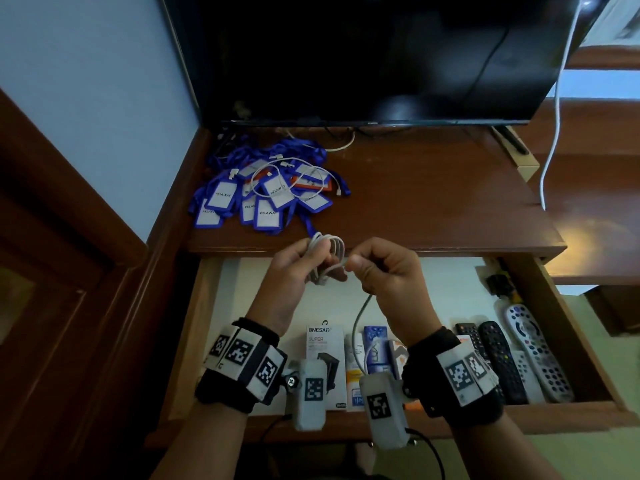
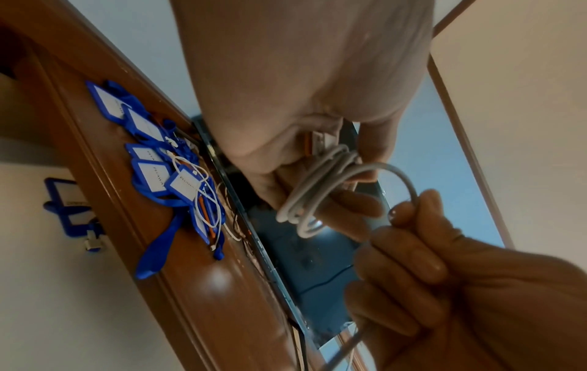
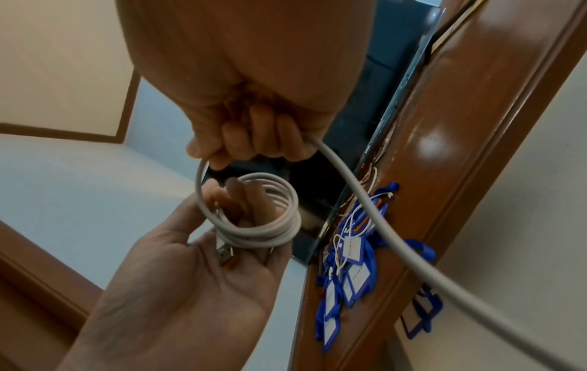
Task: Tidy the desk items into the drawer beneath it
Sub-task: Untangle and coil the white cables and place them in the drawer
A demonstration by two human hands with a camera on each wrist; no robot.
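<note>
A white USB cable is wound in several loops around the fingers of my left hand, just above the desk's front edge and the open drawer. In the right wrist view the coil sits on the left hand, with the USB plug lying on the palm. My right hand is fisted around the cable's loose tail, which hangs down toward the drawer. On the desk at the back left lies a pile of blue badge holders with lanyards.
A dark TV stands at the back of the desk. The drawer holds several remotes at the right and small boxes along the front. A thin white cable lies on the badges. Another white cord hangs at the right.
</note>
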